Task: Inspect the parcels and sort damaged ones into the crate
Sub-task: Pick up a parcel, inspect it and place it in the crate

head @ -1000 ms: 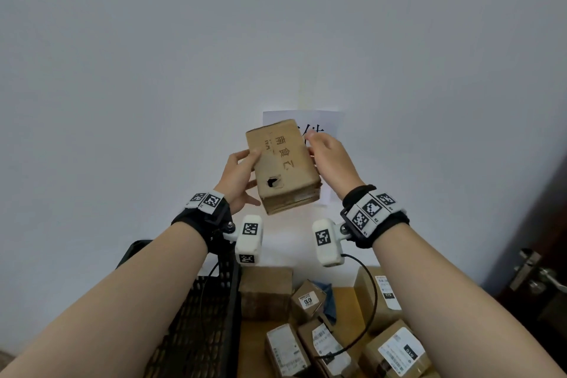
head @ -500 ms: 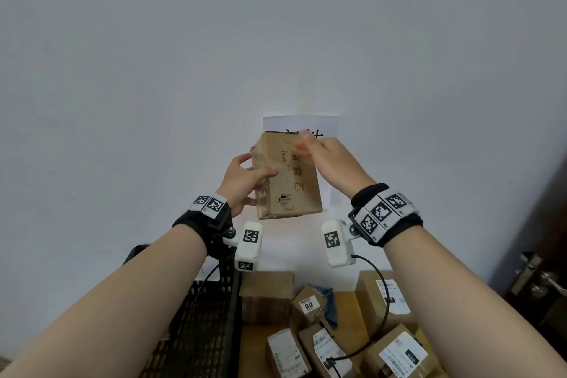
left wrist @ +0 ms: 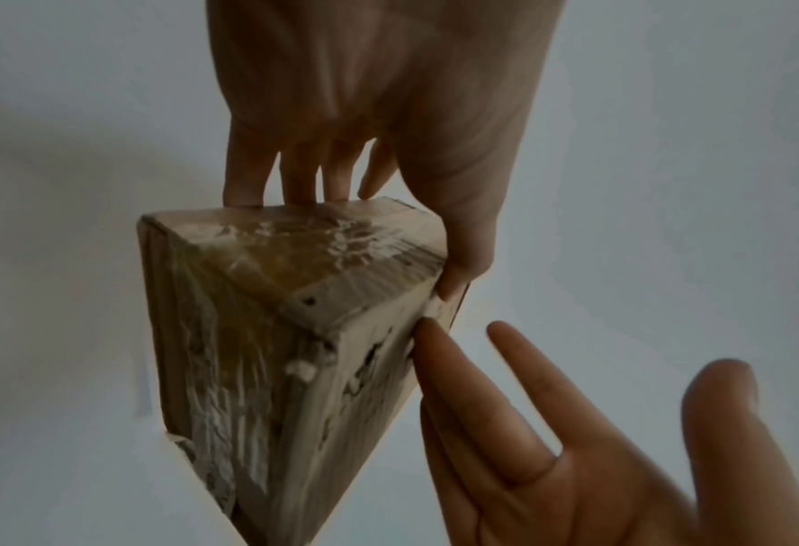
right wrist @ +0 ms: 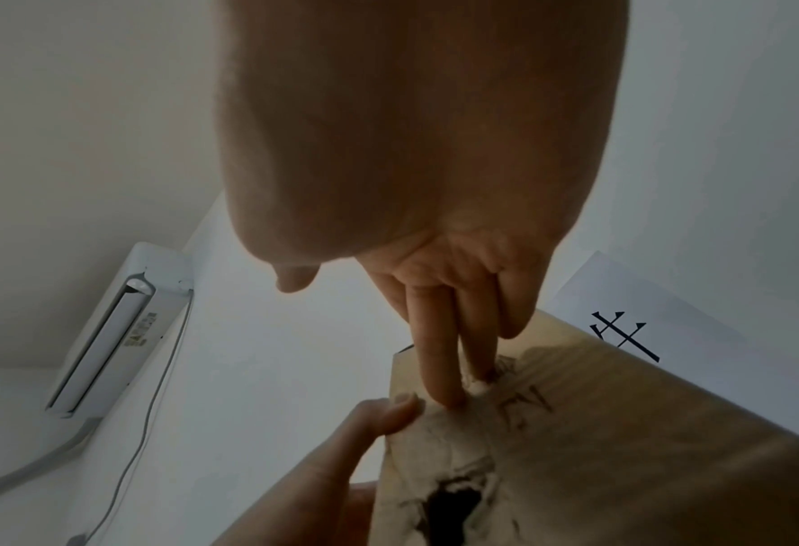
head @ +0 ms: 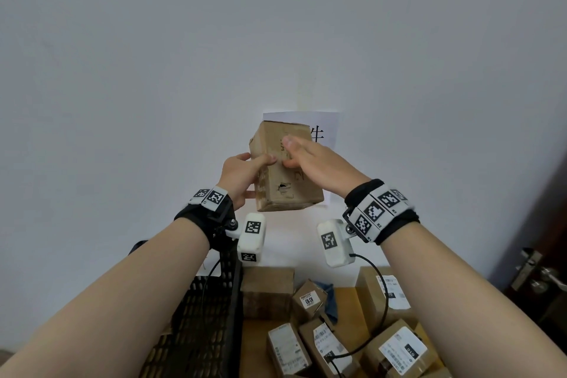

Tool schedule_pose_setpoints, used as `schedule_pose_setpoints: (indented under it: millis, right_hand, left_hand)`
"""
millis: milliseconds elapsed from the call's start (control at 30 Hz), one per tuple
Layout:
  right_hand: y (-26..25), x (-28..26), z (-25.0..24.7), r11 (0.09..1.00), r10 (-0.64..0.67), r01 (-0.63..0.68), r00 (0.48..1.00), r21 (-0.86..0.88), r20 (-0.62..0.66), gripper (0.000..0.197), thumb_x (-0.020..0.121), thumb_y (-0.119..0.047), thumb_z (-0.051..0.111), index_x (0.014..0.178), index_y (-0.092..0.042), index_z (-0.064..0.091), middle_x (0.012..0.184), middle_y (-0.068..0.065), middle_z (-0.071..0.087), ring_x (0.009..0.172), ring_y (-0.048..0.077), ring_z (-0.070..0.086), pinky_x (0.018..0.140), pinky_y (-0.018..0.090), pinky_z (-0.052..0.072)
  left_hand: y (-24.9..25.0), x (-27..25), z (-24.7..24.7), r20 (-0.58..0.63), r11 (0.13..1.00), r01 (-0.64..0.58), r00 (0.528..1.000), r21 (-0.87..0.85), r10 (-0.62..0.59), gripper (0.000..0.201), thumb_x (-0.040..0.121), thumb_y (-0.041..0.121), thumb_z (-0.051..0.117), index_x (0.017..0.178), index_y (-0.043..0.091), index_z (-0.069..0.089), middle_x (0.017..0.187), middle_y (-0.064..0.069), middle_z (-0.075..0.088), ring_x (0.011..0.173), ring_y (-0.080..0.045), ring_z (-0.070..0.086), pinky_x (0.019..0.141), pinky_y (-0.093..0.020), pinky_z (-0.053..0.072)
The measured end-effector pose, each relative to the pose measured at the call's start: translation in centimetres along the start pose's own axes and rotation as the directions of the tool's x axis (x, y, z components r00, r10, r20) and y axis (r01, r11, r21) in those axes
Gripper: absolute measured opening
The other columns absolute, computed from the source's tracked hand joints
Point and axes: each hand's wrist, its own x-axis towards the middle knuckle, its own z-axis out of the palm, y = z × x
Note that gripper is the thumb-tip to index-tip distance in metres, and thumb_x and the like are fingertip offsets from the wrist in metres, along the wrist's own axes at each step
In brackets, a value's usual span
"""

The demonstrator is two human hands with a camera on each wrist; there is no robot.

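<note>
Left hand (head: 237, 173) grips the torn parcel (head: 285, 175) by its left edge, thumb on the front, raised before the wall. Right hand (head: 319, 163) flat, straight fingers touching the front face above the hole (head: 283, 186). Black crate (head: 208, 316) lower left; other parcels (head: 310, 301) on surface (head: 345, 304) below.

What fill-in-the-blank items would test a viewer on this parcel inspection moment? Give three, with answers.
1. The cardboard parcel held up before the wall has a torn ____ in its facing side.
2. The left hand holds the parcel in its grip, while the right hand lays ____ fingers on the facing side.
3. Below the left forearm stands a black mesh ____, beside more parcels bearing white labels.

Missing words: hole; straight; crate
</note>
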Motion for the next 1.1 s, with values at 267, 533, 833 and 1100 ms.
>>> schedule_pose_setpoints:
  millis: [267,533,833,1100]
  right_hand:
    - [0.2,0.0,0.4,0.997,-0.061,0.061,0.998,-0.049,0.003,0.04,0.109,-0.055,0.028,0.132,-0.042,0.058,0.12,-0.005,0.069,0.12,0.01,0.059,0.085,0.023,0.038]
    - [0.9,0.2,1.3,0.992,-0.097,0.095,0.995,-0.082,-0.017,0.047,0.109,-0.055,0.027,0.127,-0.029,0.062,0.127,-0.004,0.069,0.119,0.018,0.058,0.084,0.022,0.039]
    - [2.6,0.4,1.7,0.997,-0.074,0.074,0.997,0.015,-0.018,0.039,0.104,-0.037,0.056,0.142,-0.031,0.059,0.137,-0.011,0.066,0.124,0.004,0.06,0.106,0.031,0.046]
    - [4.7,1.6,2.4,0.991,-0.13,0.122,0.978,-0.064,-0.162,0.065,0.082,-0.02,0.083,0.143,-0.022,0.06,0.146,-0.006,0.055,0.133,0.018,0.05,0.114,0.044,0.044]
  left_hand:
    - [0.5,-0.5,0.3,0.008,1.0,-0.02,1.0,-0.003,0.02,0.033,0.085,0.025,0.083,0.111,0.007,0.073,0.09,-0.006,0.076,0.082,-0.024,0.072,0.064,-0.039,0.064]
    - [0.0,-0.9,0.7,-0.011,0.999,0.017,1.0,-0.042,-0.018,0.019,0.085,0.024,0.082,0.091,0.008,0.073,0.067,0.0,0.073,0.07,-0.021,0.072,0.059,-0.035,0.06]
    - [0.2,-0.8,-0.1,-0.012,0.999,0.036,0.999,-0.025,-0.036,0.026,0.085,0.023,0.082,0.104,0.007,0.073,0.084,-0.005,0.074,0.081,-0.023,0.072,0.059,-0.038,0.061]
    - [-0.3,-0.8,-0.5,-0.015,0.993,0.051,0.999,-0.11,-0.052,0.033,0.086,0.025,0.083,0.111,0.007,0.07,0.091,-0.005,0.073,0.08,-0.023,0.073,0.056,-0.038,0.06]
